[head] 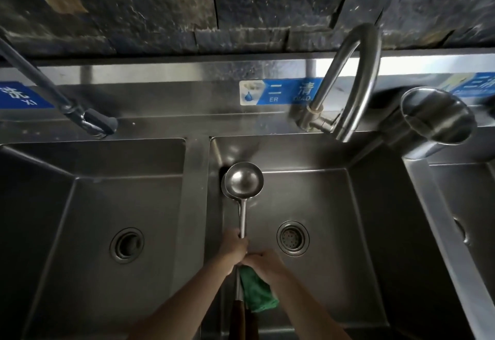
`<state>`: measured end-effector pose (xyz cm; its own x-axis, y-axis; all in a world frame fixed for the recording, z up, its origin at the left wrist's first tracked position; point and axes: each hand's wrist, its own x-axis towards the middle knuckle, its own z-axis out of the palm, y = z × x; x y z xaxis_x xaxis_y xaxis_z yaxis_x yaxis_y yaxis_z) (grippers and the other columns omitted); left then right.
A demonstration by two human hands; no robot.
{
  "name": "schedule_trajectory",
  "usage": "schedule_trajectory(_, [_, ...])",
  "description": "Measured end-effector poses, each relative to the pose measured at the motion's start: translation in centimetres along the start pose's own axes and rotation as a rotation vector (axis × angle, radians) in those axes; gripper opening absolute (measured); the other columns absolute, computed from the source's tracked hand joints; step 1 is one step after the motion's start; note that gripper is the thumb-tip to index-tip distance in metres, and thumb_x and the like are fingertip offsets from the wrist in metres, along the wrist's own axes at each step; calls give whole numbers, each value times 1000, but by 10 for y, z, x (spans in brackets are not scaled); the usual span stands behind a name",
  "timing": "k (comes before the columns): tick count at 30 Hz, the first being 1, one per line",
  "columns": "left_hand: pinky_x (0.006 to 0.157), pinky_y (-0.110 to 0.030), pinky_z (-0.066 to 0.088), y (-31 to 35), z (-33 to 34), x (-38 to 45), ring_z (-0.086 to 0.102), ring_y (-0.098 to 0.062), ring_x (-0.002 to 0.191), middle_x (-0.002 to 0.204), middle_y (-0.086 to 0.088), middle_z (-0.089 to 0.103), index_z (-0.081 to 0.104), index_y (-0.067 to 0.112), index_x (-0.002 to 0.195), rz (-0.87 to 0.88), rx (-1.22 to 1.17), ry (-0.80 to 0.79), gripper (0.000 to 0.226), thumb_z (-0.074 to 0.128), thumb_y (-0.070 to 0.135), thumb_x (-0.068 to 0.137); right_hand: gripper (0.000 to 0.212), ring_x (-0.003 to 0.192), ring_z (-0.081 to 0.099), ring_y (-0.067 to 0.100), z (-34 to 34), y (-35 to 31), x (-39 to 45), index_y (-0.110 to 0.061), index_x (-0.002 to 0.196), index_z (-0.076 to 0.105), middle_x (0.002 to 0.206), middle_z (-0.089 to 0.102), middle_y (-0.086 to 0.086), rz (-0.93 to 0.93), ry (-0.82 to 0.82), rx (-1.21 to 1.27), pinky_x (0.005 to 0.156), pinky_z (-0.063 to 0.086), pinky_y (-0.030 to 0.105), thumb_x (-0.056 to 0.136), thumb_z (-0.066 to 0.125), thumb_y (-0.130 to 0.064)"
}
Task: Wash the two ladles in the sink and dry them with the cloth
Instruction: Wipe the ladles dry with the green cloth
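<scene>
A view from above looks down on a steel sink unit with three basins; the middle basin [308, 197] is the landmark here. Over that basin, toward its left side, a person holds two steel ladles [243, 181] stacked together, their bowls nested near the basin's back-left corner and their long handles running straight toward the viewer, ending in dark wooden grips at the near edge. The left hand [233, 246] is wrapped around the metal shafts about halfway along, fingers closed tight on them. The right hand [263, 260] sits just nearer the viewer, touching the left, its fingers closed on a green cloth [256, 292] that is bunched against the shafts and hangs down beside them. The basin's drain [292, 237] lies just right of the hands. A curved tap [348, 79] rises behind the basin's back-right corner, and no water can be seen running from it. A blue label [281, 92] is fixed to the back panel above the basin. This looks like the drying step: the cloth is on the handles, not the bowls. The next move probably calls for sliding the cloth along the shafts toward the bowls while the left hand shifts its hold out of the way, and perhaps separating the ladles so the hidden bowl can be wiped too.
</scene>
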<state>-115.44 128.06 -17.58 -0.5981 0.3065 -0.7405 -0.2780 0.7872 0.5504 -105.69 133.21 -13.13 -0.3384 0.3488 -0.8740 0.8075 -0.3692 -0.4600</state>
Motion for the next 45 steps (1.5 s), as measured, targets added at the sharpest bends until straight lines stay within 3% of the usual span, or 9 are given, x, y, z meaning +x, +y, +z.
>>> schedule_trajectory(5, [60, -34, 52, 4, 3, 11, 61, -24, 65, 70, -11, 62, 64, 5, 77, -39, -34, 65, 13, 58, -2, 85, 10, 68, 71, 13, -4, -7, 7, -21, 81, 82, 81, 79, 6, -41, -75, -12, 62, 53, 20, 74, 85, -27])
schedule_trajectory(9, [66, -34, 54, -1, 0, 18, 68, -31, 83, 88, -14, 69, 67, 6, 94, -107, -16, 99, 18, 56, 1, 81, 28, 85, 76, 19, -19, -4, 3, -26, 100, 80, 91, 80, 3, -91, -198, -33, 78, 59, 28, 73, 86, -29])
schedule_trajectory(15, [90, -33, 45, -3, -1, -6, 56, -34, 114, 121, -16, 59, 61, 7, 116, 35, 377, 171, 28, 50, 15, 91, 27, 81, 71, 23, -43, -1, -13, -18, 100, 81, 95, 77, 14, -24, -64, 365, 63, 59, 26, 86, 66, -2])
schedule_trajectory(18, [91, -26, 42, -8, 5, -29, 56, -18, 103, 108, -5, 61, 64, 12, 98, 336, 247, 106, 22, 44, 21, 98, 25, 93, 71, 27, -51, 3, -22, -15, 97, 82, 96, 77, 12, -122, 12, 484, 80, 61, 37, 87, 66, 1])
schedule_trajectory(22, [84, -51, 52, -7, -2, -56, 66, -35, 91, 91, -15, 69, 67, 8, 89, 153, -182, -211, 45, 46, 47, 84, 26, 88, 74, 22, -63, 4, -43, -14, 97, 81, 94, 79, 11, -368, 38, 402, 72, 58, 24, 82, 73, 5])
schedule_trajectory(26, [79, -30, 60, 1, -22, -81, 69, -22, 99, 106, -16, 71, 70, 4, 107, 222, -368, -303, 39, 56, 24, 77, 39, 88, 75, 21, -63, 7, -62, -25, 84, 83, 92, 79, 4, -599, 111, 220, 75, 59, 24, 78, 73, 12])
schedule_trajectory(31, [78, -20, 53, -2, -51, -113, 67, -6, 90, 98, 6, 72, 74, 20, 108, 616, -6, -231, 19, 69, 20, 89, 31, 99, 74, 29, -61, 14, -95, -5, 102, 75, 104, 78, 13, -749, 129, 311, 86, 59, 31, 85, 65, 19])
schedule_trajectory(38, [54, -29, 36, 17, -104, -181, 48, -11, 51, 55, 2, 52, 59, 4, 63, 913, 64, -127, 45, 63, 36, 94, 32, 99, 73, 22, -39, 11, -160, -18, 100, 78, 104, 78, 9, -835, 275, 302, 88, 55, 37, 91, 62, 9])
schedule_trajectory(45, [62, -32, 31, 42, -187, -282, 47, -9, 61, 61, -18, 52, 63, 4, 63, 1007, -119, -207, 41, 66, 37, 88, 25, 104, 73, 27, 19, -12, -277, -12, 116, 72, 107, 77, 9, -997, 163, 150, 89, 59, 37, 92, 74, -17])
